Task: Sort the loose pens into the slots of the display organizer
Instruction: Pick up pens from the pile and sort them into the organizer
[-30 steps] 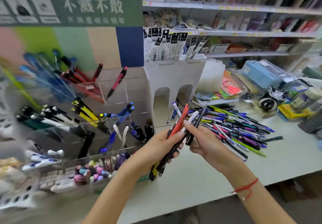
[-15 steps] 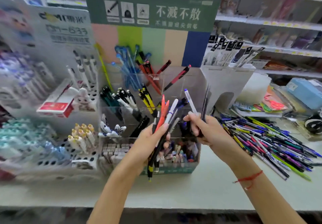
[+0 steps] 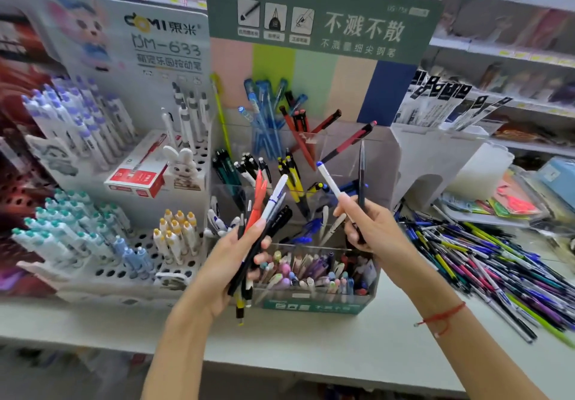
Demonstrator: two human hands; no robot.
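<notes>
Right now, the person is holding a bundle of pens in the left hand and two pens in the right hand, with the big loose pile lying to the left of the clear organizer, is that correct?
Not quite: the head view shows the loose pile lying to the right of the clear organizer, not the left. The rest holds: the left hand grips a bundle of pens, and the right hand holds two pens.

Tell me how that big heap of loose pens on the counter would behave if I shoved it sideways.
The heap of loose pens would probably scatter rather than slide as one, since the pens lie crisscrossed and unbound. Their round, slim barrels look apt to roll on the smooth counter. Some near the front edge might drop off.
</notes>
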